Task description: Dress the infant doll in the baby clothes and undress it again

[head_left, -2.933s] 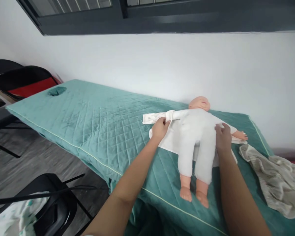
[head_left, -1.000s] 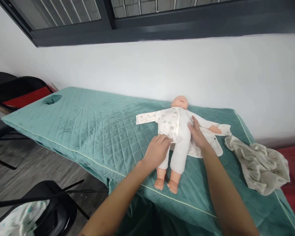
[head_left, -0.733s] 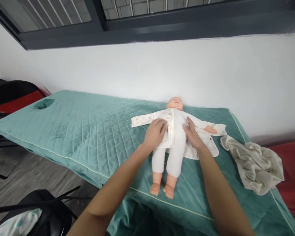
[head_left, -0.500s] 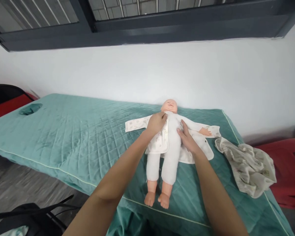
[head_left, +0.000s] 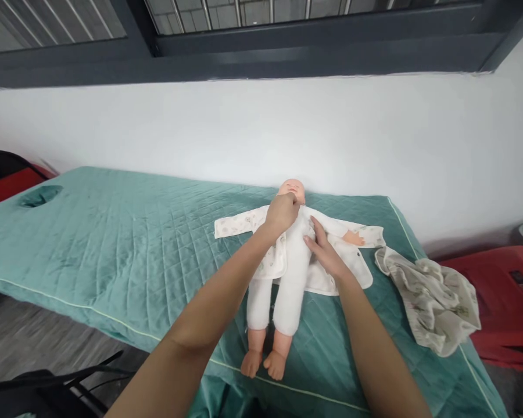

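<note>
A baby doll (head_left: pixel 288 302) with a soft white body lies on its back, head towards the wall and bare feet towards me. Its printed white baby shirt (head_left: pixel 275 262) is partly on, with one front panel over the chest. The shirt's right-hand sleeve covers an arm, and the doll's hand shows near the cuff; the left-hand sleeve lies flat. At the doll's neck, my left hand (head_left: pixel 282 213) is closed on the shirt's upper edge, fingertips partly hidden. My right hand (head_left: pixel 326 251) rests against the doll's side, thumb and fingers apart, above the other spread-out panel.
Beneath the doll is a quilted green bed cover (head_left: pixel 157 244) with a hole near its far left end. A crumpled printed cloth (head_left: pixel 433 299) lies at the right edge. Beyond are a red case (head_left: pixel 501 302), a white wall (head_left: pixel 244 133) and a dark window frame (head_left: pixel 314 52).
My left hand has moved up slightly, closer to the doll's chin, with the shirt edge. My right hand stays by the doll's side. The whole view has shifted a little.
</note>
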A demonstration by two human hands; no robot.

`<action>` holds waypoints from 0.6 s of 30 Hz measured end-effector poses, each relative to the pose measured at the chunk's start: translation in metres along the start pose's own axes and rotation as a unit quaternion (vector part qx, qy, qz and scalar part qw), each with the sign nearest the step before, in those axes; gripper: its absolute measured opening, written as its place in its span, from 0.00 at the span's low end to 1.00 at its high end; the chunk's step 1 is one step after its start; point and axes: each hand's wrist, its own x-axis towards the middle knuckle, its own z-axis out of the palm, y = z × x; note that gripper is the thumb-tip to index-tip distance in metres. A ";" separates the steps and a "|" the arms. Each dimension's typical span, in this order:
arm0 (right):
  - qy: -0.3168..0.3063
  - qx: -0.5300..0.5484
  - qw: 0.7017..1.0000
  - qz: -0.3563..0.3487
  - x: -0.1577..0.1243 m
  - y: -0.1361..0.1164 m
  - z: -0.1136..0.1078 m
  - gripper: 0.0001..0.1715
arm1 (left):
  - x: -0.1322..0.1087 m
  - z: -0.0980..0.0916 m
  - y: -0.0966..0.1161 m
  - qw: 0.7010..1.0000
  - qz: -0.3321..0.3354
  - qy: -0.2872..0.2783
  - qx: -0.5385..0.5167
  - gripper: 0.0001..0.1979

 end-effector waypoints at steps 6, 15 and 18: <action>0.004 -0.019 1.000 -0.012 -0.001 -0.009 0.002 0.51 | -0.005 0.002 0.033 0.995 0.093 -0.017 0.010 0.15; 0.014 -0.104 0.991 -0.082 0.002 0.002 0.001 0.41 | 0.005 0.063 0.109 0.910 0.309 -0.223 0.163 0.14; 0.019 -0.125 0.988 -0.089 0.000 -0.003 0.002 0.38 | 0.011 0.075 0.107 0.902 0.314 -0.241 0.171 0.16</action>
